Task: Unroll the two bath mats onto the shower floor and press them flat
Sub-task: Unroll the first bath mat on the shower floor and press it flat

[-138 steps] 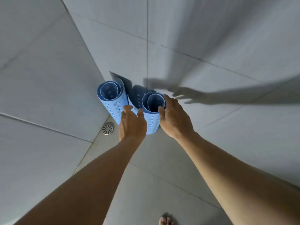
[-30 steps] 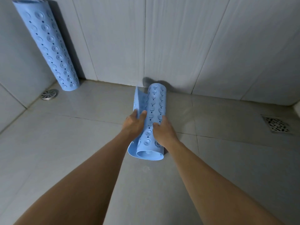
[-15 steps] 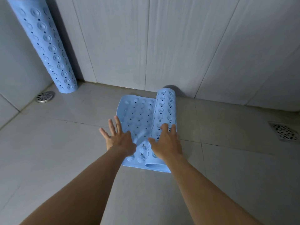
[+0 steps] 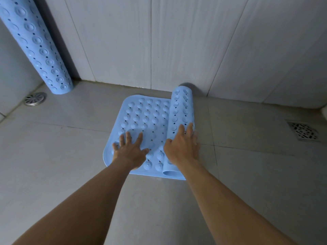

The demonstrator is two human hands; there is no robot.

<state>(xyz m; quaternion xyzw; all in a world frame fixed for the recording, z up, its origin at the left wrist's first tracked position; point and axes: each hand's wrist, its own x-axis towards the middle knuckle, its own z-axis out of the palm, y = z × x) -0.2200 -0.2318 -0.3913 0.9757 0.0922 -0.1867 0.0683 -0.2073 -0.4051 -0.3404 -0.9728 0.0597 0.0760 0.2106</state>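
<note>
Head view: the pale blue rubber bath mat (image 4: pixel 145 121), dotted with round suction cups and small holes, lies on the grey tiled shower floor (image 4: pixel 70 156) close to the far wall (image 4: pixel 177 41). It is partly opened. Its left portion is spread flat on the tiles, and its right portion is a tight roll (image 4: pixel 183 110) running from near to far, with the far end almost at the wall.

The left hand (image 4: pixel 130 151) lies wide on the flat portion near its near-left corner, fingers spread and straight, pressing down. The right hand (image 4: pixel 182 147) rests on top of the roll at its near end, with fingers extended over the curve and gripping nothing, as if to push it rightward.

I judge the first mat to be roughly midway. How much sheet is wound in the roll cannot be told, but bare floor lies to its right for it to travel over. Pressing flat has only started on the left part.

The second blue rolled bath mat (image 4: pixel 37 45) stands on end in the far-left corner, leaning against the wall, fully rolled and untouched, so that whole half of the job is left. A round metal drain (image 4: pixel 34 98) sits just beside its foot. A square grated drain (image 4: pixel 303 130) lies well apart on the right.
</note>
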